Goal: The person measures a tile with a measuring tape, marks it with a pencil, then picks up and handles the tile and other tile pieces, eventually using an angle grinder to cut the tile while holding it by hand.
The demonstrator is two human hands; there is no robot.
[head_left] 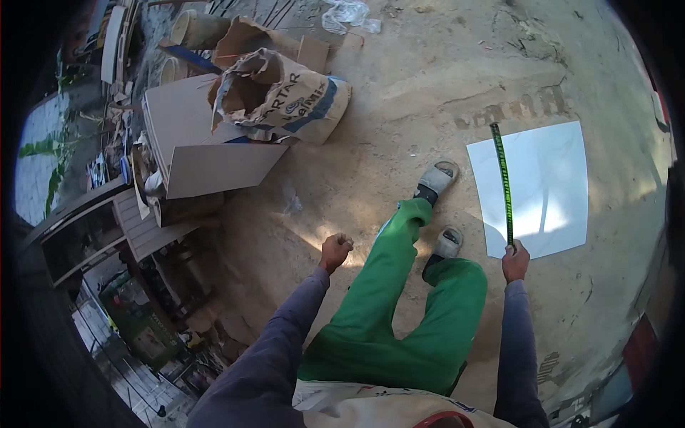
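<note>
- Dusty, pale ground (421, 82) spreads under everything, with a patch of sunlight between the left hand and the feet.
- On the right lies a glossy white panel (560, 171), flat on the ground, reflecting a bright patch near its middle.
- Along the panel's left part runs a green measuring tape (505, 182) with dark markings, slightly bowed, its far end reaching past the panel's far edge.
- The right hand (515, 262) is at the panel's near edge, fingers closed on the near end of the tape.
- The left hand (337, 252) hangs well apart from the panel, fingers curled in; seen this small, I cannot tell whether anything is pinched inside.
- Between the hands are green trousers (371, 292) and two feet in grey sandals (448, 242), the nearer one just beside the panel.
- At upper left, a torn paper sack (314, 107) leans on its side against brownish-grey boards (225, 171).
- Crumpled clear plastic (349, 16) lies at the top.
</note>
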